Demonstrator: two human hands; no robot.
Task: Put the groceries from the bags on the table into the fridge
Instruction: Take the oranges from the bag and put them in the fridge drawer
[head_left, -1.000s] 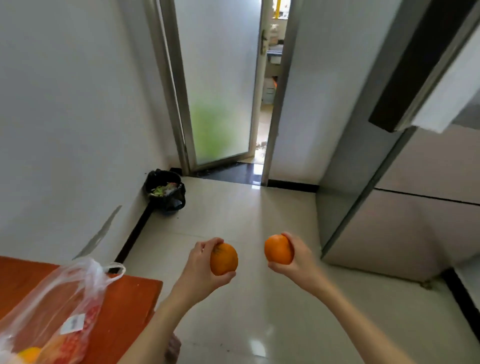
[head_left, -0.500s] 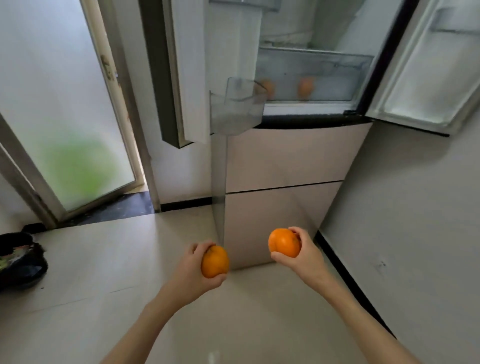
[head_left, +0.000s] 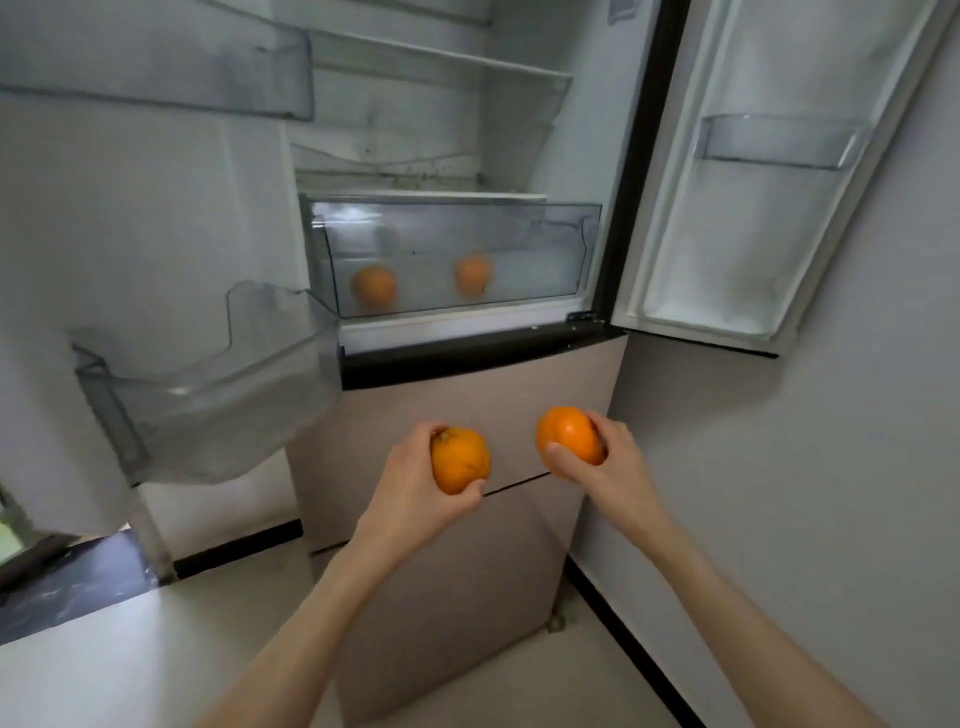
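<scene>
My left hand (head_left: 410, 480) grips one orange (head_left: 461, 460) and my right hand (head_left: 615, 465) grips a second orange (head_left: 569, 434). Both are held side by side in front of the fridge's beige lower drawers (head_left: 467, 395), below the open upper compartment. Both upper doors stand open. Inside, a clear crisper drawer (head_left: 540, 228) holds two more oranges, one on the left (head_left: 374, 287) and one near the middle (head_left: 472, 274). The bags and table are out of view.
The left fridge door carries a clear bin (head_left: 218, 400) jutting out at hand height, with another bin (head_left: 156, 62) above. The right door (head_left: 779, 171) swings toward a grey wall (head_left: 831, 493). A glass shelf (head_left: 441, 57) spans the interior. Tiled floor (head_left: 130, 670) lies below.
The view swung from the table and doorway to the open fridge and closed in on it. Both hands kept their oranges and rose toward the fridge front.
</scene>
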